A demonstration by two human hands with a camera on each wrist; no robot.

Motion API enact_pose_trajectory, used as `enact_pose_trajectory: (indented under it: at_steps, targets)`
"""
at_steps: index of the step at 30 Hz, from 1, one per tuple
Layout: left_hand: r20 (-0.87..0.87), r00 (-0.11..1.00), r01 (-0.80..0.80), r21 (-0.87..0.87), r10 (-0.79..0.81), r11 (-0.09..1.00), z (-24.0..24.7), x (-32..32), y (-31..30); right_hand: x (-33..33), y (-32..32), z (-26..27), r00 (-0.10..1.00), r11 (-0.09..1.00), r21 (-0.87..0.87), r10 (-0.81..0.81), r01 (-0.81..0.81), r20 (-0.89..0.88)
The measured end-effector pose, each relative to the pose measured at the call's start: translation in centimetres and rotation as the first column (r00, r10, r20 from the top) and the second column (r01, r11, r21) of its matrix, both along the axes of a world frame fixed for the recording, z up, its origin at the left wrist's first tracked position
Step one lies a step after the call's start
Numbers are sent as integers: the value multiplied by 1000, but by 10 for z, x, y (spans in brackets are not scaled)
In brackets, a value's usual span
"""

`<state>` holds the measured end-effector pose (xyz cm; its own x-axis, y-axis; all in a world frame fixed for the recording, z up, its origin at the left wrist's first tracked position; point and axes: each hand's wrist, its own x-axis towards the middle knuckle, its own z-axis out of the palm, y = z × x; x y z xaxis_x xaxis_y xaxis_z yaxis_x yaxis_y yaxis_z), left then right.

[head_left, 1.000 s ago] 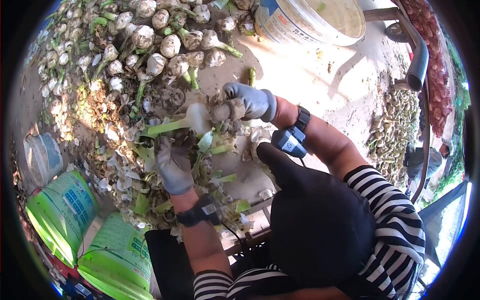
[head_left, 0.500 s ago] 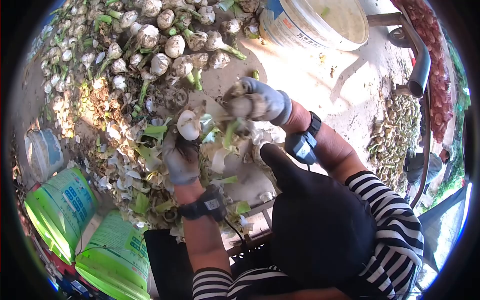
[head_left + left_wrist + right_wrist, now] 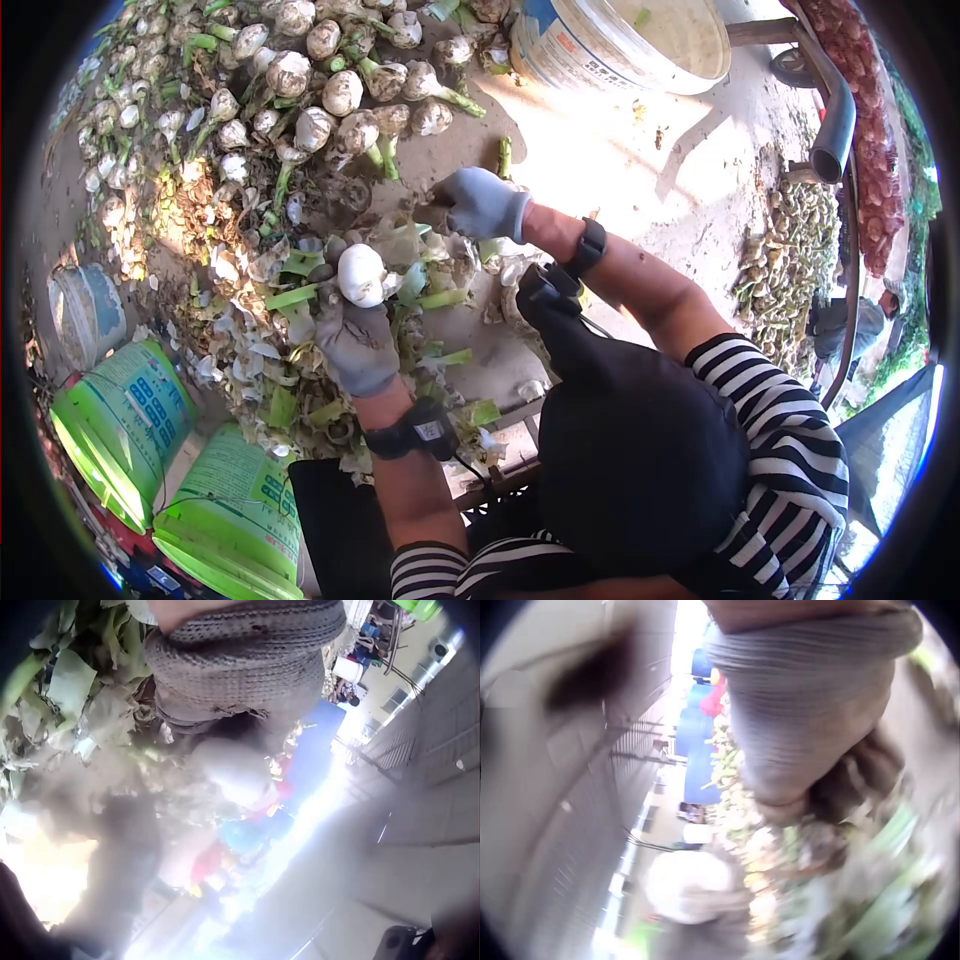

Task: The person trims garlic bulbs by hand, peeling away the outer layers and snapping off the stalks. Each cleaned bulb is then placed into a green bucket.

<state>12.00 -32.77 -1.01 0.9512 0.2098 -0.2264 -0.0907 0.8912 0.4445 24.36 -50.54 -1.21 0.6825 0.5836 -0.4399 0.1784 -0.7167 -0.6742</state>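
A white, peeled-looking garlic bulb sits in my gloved left hand, gripped at the fingers. In the left wrist view the bulb shows pale and blurred beyond the frayed glove. My gloved right hand is up and to the right of the bulb, apart from it. Its brown-stained fingers are bent, over a blurred litter of peel and leaves. I cannot tell whether they hold a scrap of skin. Below both hands lie garlic skins and cut green stalks.
Many unpeeled garlic bulbs with stems cover the ground ahead and left. A white bucket stands at the far right. Two green buckets and a smaller pale bucket stand at left. A metal pipe rises at right.
Earlier both hands were close together at a garlic bulb with a green stalk. The right hand swung right, blurred, then back left; the left hand now shows a bare white bulb.
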Motion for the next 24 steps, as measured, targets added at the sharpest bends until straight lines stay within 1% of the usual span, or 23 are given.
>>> enact_pose_trajectory:
  at_steps: [1,2,3,4,6,7,8,9,10,11,12,13,14,15,16,17,18,19,20,21,22,23,24]
  targets:
    - [-77,997,-32,-93,25,995,-3,0,3,-1,0,4,997,993,100,-50,56,-60]
    - [-83,996,-32,-91,24,995,-4,-2,4,-4,1,8,987,974,192,-98,122,-130]
    - [-129,990,-47,4,47,999,-6,-1,3,-8,2,13,938,961,199,-118,190,-325]
    - [-169,983,-59,97,75,994,-7,2,1,-9,9,14,987,971,227,-46,80,-152]
    - [-177,983,-33,128,55,991,-6,-1,-4,-16,17,18,992,972,203,106,-117,64]
    - [-228,969,11,438,99,899,-8,-4,-6,-21,24,19,993,973,204,102,-112,60]
    - [-257,953,71,699,158,712,-9,-6,-7,-24,30,20,987,976,168,122,-139,106]
    - [-199,965,-44,523,172,851,-10,-5,-5,-23,36,22,976,976,131,151,-172,157]
    - [-199,964,-48,524,177,850,-7,-4,-5,-21,35,30,975,975,133,155,-176,157]
    - [-183,971,-43,488,151,872,-2,-2,-7,-16,30,43,981,972,221,118,-82,-156]
    - [-167,978,-36,449,123,893,1,-1,-8,-13,27,49,884,962,271,96,36,-457]
    - [-168,978,-35,447,122,894,-4,-4,-6,-10,25,32,892,959,282,117,13,-438]
    - [-88,990,-94,161,109,982,-12,-9,-1,-10,20,15,892,960,280,113,15,-437]
    - [-5,993,-120,-141,120,983,-20,-11,3,-9,16,0,976,981,168,131,-102,-172]
    - [-3,993,-117,-141,117,983,-23,-10,8,-8,16,-4,979,983,26,177,-181,100]
    - [-52,992,-124,-179,117,976,-26,-11,12,-12,14,-6,994,994,56,89,-93,63]
    - [-100,988,-135,-216,116,967,-29,-13,14,-15,14,-9,994,994,56,93,-96,62]
    - [-161,980,-145,-180,116,973,-25,-13,12,-16,16,-5,999,986,156,51,-53,17]
    - [-158,980,-147,-181,118,972,-23,-10,10,-17,17,-1,999,968,252,14,-5,-31]
    - [-185,976,-148,-155,118,977,-22,-8,8,-18,20,3,996,977,210,53,-38,-66]
    - [-214,970,-145,-128,116,981,-21,-8,6,-22,24,8,996,977,211,49,-34,-69]
    - [-217,970,-141,-127,111,982,-21,-8,4,-26,27,13,996,966,243,79,-85,31]
    - [-233,967,-107,-14,101,994,-22,-6,2,-28,31,17,985,953,269,109,-141,134]
